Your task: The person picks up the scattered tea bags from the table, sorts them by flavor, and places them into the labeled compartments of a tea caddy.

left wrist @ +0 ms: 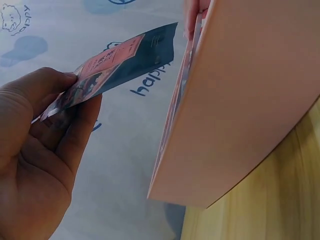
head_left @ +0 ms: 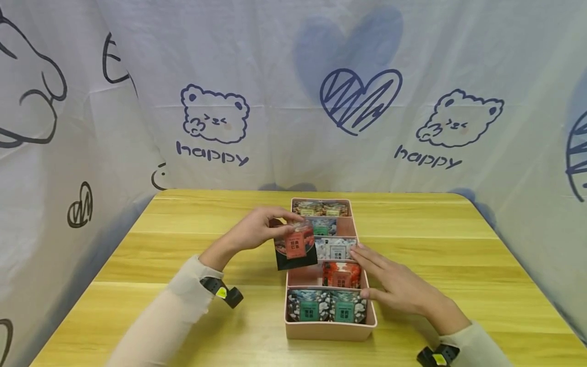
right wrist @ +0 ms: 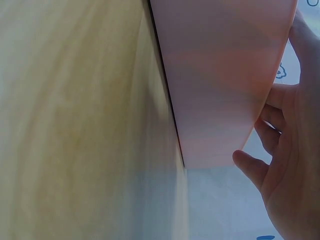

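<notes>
A dark tea sachet with a red label (head_left: 295,246) hangs from my left hand (head_left: 261,229), pinched at its top between thumb and fingers. In the left wrist view the sachet (left wrist: 120,65) tilts outward, beside the box wall. It overlaps the left edge of a long pink divided box (head_left: 330,332) in the head view. My right hand (head_left: 399,283) rests along the box's right rim with its fingers extended. The right wrist view shows the fingertips at the rim of the box (right wrist: 215,75).
Inside the box are green sachets (head_left: 309,307) in the front compartment, a red sachet (head_left: 341,275) behind them, then white sachets (head_left: 338,248), a green-labelled one (head_left: 324,227) and yellow-labelled ones (head_left: 312,208) at the back. The box stands on a wooden table (head_left: 183,244) before a printed curtain (head_left: 275,61).
</notes>
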